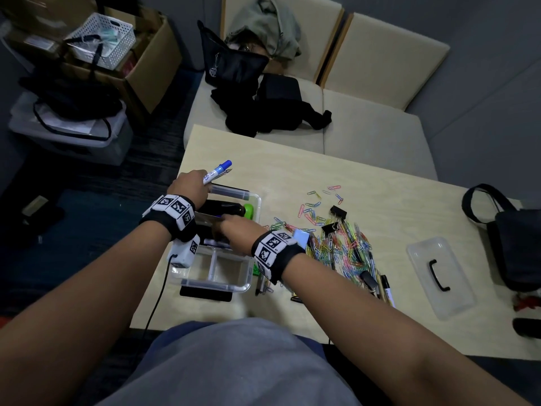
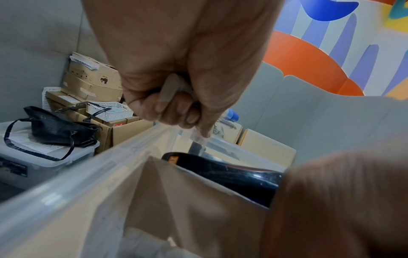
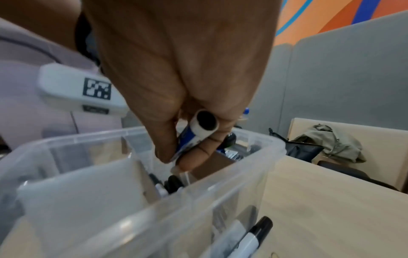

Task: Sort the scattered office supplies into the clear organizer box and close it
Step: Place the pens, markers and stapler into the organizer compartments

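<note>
Marker (image 3: 199,132): light, stiff, smooth barrel; grip mid-barrel. Right hand (image 3: 176,83) fingers pinch it over box (image 3: 253,151); left hand (image 1: 190,184) fingers hold pens (image 1: 218,171).

Dim, soft light; blurred wrist views

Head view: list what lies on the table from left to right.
clear organizer box → pile of paper clips → clear lid with a black handle → black bag
</note>
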Demonstrator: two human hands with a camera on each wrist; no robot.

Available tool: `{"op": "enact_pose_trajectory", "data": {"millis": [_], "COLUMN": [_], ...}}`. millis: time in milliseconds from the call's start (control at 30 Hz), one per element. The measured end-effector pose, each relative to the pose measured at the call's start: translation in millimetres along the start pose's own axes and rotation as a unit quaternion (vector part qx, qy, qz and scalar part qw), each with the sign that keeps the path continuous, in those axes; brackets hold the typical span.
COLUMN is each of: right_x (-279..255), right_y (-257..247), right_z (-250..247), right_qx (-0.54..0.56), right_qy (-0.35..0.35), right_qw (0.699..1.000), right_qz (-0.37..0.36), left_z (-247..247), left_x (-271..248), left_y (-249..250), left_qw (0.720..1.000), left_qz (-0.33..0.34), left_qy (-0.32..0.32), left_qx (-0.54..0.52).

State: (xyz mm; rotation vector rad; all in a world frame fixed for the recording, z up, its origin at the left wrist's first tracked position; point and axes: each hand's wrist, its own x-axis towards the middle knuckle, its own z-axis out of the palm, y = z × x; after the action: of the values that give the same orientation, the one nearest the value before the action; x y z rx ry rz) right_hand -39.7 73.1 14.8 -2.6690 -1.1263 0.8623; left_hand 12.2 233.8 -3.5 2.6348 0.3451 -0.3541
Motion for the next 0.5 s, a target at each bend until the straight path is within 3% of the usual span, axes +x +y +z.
{"op": "enact_pose_trajectory", "data": {"millis": [233, 500], "right_x": [26, 34], "right_y": [-5, 1], "right_z": [19, 26], "right_qx": [-0.074, -0.024], "right_qy": [-0.066, -0.086], "right_qw": [0.995, 0.996], "right_qz": [-0.023, 0.020], "left_z": [-2, -4], "left_x": [-1, -3], "left_y": [0, 1], "left_qw": [1.000, 1.000], "left_qz": [0.000, 0.002], "left_qy": [0.003, 0.002], "left_qx": [0.001, 0.001]}}
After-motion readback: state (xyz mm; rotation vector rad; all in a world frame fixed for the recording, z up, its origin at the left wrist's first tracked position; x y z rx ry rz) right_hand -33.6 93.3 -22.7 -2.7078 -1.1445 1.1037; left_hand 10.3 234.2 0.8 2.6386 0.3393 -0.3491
